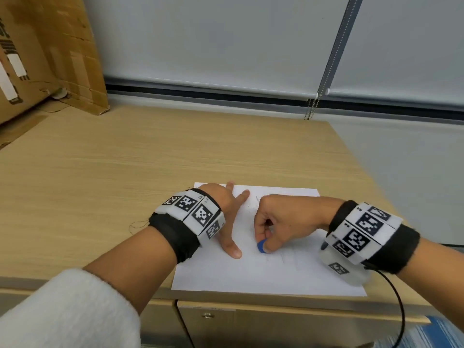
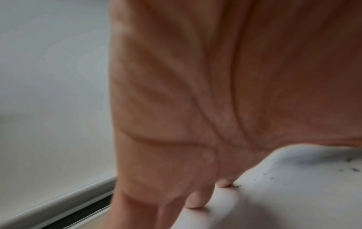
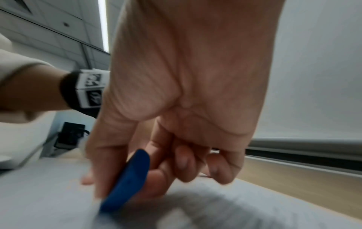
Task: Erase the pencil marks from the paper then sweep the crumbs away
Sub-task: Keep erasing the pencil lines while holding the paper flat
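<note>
The paper lies flat at the front edge of the counter, toward its right corner, its near edge running almost along the counter's front edge, which puts it within easy reach of both arms. It is a plain white sheet; only faint grey pencil strokes show on it near the middle and toward its far edge, and the left wrist view picks up a grey smudge and a scatter of small dark crumbs on the white surface. The eraser, small, blue and rounded, is pinched between thumb and curled fingers of the right hand, its lower end down on the sheet, probably so that a narrow edge bears on the marks. The left hand is spread flat on the paper's left part, fingers straight and fanned, thumb pointing at the eraser; it most likely pins the sheet so rubbing cannot drag or crease it. A cardboard box stands at the counter's far left corner.
</note>
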`<state>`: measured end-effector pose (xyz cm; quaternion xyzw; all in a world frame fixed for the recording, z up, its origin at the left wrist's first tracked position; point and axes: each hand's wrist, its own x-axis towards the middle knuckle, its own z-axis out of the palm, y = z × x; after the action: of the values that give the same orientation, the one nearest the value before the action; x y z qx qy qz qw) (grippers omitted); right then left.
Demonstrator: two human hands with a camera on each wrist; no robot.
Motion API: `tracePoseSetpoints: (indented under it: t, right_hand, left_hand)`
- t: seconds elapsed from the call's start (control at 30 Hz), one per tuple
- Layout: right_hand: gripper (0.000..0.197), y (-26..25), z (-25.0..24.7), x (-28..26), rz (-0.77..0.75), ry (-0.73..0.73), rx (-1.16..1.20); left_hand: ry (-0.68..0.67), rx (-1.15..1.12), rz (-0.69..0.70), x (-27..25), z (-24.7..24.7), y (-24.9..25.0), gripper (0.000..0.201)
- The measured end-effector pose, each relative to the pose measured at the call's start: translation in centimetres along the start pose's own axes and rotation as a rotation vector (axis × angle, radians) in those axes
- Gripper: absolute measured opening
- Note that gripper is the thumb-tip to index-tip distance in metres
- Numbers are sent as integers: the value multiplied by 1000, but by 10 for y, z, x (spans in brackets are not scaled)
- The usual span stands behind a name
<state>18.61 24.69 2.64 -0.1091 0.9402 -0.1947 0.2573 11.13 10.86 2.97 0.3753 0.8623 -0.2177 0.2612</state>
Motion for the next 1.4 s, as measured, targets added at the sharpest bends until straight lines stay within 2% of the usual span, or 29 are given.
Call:
tracePoseSetpoints:
  t: [0.07,0.2,0.33,0.5,0.67,0.73,0.87,0.93,0.97,1.07,1.1,1.27,1.4]
  right_hand:
    - [10,-3,-3,0,-1,-38,-10]
    - [7,0,-10,3,25,107,36]
    - [11,-16,8,-5,-55,-42,-23]
    - [10,-8,1,-2,-15,71,20]
    - [12,-20,13,-7,-69,-65,-19]
    - [13,-10,0,1,-46,17,-29]
    - [10,14,-22,25,17,276,-51]
    - [8,15,-24,29,32,313,-77]
    - [7,13,-22,28,30,283,-90]
    - [9,3,-22,24,43,45,-128]
    - [10,2,-25,25,51,7,-139]
    - [4,6,-37,34,64,172,-170]
    - [9,-1,-31,30,64,-30,-198]
  left_hand:
    - [14,15,-3,0,0,0,139]
    - [6,12,0,-1,-1,0,137]
    - [1,22,-8,1,0,1,138]
    - [-12,8,-11,2,-1,1,140]
    - [-17,3,-15,0,-1,3,137]
    - [-13,7,-17,-1,-2,3,137]
    - [-17,6,-23,-5,-5,4,136]
    - [-16,15,-20,-5,-5,5,135]
    - [-21,15,-20,-5,-5,4,136]
    - [-23,13,-21,-5,-6,4,135]
    - [-23,11,-20,-5,-5,3,135]
    - [15,22,-4,-7,-4,4,135]
    - [14,28,-9,-7,-3,3,134]
